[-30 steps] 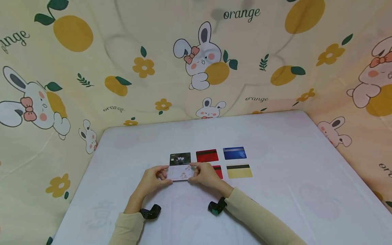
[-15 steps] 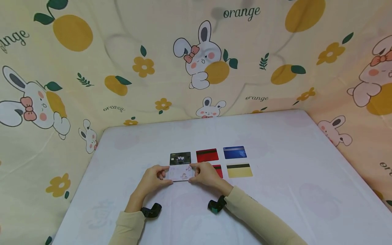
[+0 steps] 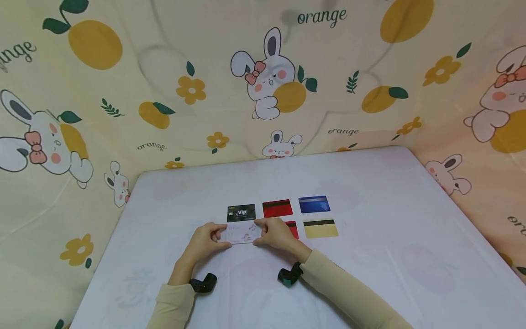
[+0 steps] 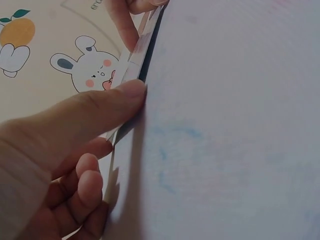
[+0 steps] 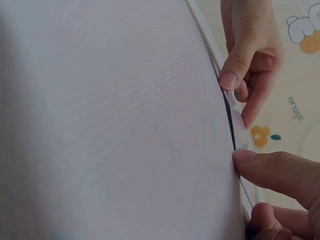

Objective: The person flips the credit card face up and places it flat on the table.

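A pale card (image 3: 240, 233) with small printed pictures lies lengthwise between my hands, just in front of a black "Vip" card (image 3: 241, 213). My left hand (image 3: 206, 238) pinches its left end, thumb at the near edge and index finger at the far edge. At the opposite end my right hand (image 3: 277, 235) holds it the same way and partly covers a red card (image 3: 293, 229) behind it. Seen from the left wrist, the left thumb (image 4: 131, 91) presses the card's near edge, with a dark strip showing under it. The right wrist view shows the right thumb (image 5: 245, 156) on that edge too.
Beyond my right hand, a second red card (image 3: 277, 208), a blue card (image 3: 314, 204) and a gold card (image 3: 320, 229) with a black stripe lie on the white-covered table (image 3: 370, 278). A curtain (image 3: 197, 50) printed with rabbits and oranges hangs behind the table.
Both hands keep their pinch on the pale card and stay nearly in place. The head view has shifted very slightly.
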`<state>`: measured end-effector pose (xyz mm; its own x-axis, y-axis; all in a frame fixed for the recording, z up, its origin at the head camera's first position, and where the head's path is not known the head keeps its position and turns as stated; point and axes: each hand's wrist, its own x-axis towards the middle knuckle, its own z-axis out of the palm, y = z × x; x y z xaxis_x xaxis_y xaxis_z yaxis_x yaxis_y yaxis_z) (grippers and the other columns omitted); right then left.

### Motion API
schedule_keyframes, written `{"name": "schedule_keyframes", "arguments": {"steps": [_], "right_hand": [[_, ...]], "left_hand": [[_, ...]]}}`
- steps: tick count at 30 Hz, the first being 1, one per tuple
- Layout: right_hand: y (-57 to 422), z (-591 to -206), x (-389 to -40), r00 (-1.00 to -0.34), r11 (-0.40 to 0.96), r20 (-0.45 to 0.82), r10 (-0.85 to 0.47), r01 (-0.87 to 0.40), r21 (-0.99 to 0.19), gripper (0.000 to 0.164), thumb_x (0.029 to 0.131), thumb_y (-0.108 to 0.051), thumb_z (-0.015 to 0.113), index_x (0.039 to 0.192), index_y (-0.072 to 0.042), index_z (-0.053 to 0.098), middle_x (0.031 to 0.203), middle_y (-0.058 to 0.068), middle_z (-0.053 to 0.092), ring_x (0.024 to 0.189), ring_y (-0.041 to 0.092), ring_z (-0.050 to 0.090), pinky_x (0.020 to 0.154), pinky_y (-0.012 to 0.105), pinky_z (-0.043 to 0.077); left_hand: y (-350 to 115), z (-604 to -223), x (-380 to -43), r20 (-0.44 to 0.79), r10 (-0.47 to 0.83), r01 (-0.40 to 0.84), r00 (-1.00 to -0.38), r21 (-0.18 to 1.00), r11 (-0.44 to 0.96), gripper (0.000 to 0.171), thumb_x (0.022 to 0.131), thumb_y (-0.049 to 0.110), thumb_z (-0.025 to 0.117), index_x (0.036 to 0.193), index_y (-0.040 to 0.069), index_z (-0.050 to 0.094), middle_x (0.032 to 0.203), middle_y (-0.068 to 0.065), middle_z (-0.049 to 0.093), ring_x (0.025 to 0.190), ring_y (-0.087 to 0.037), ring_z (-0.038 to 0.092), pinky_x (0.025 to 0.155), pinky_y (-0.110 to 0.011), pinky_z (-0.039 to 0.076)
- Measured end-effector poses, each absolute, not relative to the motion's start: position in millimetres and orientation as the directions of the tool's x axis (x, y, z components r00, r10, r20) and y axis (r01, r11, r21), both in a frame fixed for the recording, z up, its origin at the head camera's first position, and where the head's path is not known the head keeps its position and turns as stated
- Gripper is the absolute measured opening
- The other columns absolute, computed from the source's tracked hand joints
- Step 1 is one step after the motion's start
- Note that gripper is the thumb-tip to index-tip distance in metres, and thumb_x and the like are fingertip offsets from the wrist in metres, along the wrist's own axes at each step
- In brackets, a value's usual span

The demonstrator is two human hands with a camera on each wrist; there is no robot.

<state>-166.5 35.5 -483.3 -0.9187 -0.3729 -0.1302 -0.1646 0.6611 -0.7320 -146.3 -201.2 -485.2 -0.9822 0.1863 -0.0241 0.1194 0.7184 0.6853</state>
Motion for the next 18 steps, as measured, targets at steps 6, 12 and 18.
{"name": "schedule_keyframes", "arguments": {"steps": [6, 12, 18], "right_hand": [[36.2, -484.0, -166.8, -0.923, 0.657, -0.131, -0.362, -0.153, -0.738, 0.057, 0.072, -0.02, 0.084, 0.124, -0.008, 0.065, 0.057, -0.004, 0.049, 0.052, 0.009, 0.043, 0.05, 0.02, 0.029], [36.3, -484.2, -166.8, -0.923, 0.648, -0.124, -0.363, -0.154, -0.746, 0.055, 0.071, -0.019, 0.085, 0.121, -0.007, 0.067, 0.057, -0.004, 0.049, 0.053, 0.008, 0.042, 0.049, 0.019, 0.028], [36.5, -484.0, -166.5, -0.923, 0.644, -0.112, -0.368, -0.166, -0.747, 0.054, 0.071, -0.019, 0.085, 0.12, -0.007, 0.067, 0.057, -0.004, 0.048, 0.053, 0.008, 0.042, 0.049, 0.019, 0.028]], "left_hand": [[-201.0, -486.2, -147.2, -0.038, 0.175, 0.103, -0.984, 0.682, 0.724, 0.054, 0.067, 0.016, 0.087, 0.114, -0.002, 0.069, 0.075, -0.001, 0.053, 0.064, -0.005, 0.041, 0.058, -0.016, 0.034], [-200.5, -484.1, -146.6, -0.055, 0.177, 0.09, -0.983, 0.691, 0.717, 0.055, 0.067, 0.015, 0.087, 0.116, -0.003, 0.068, 0.075, -0.001, 0.052, 0.065, -0.006, 0.041, 0.058, -0.016, 0.034], [-199.9, -481.4, -144.9, -0.076, 0.172, 0.07, -0.982, 0.701, 0.709, 0.056, 0.067, 0.013, 0.087, 0.117, -0.003, 0.067, 0.075, -0.001, 0.05, 0.065, -0.007, 0.041, 0.058, -0.016, 0.033]]}}
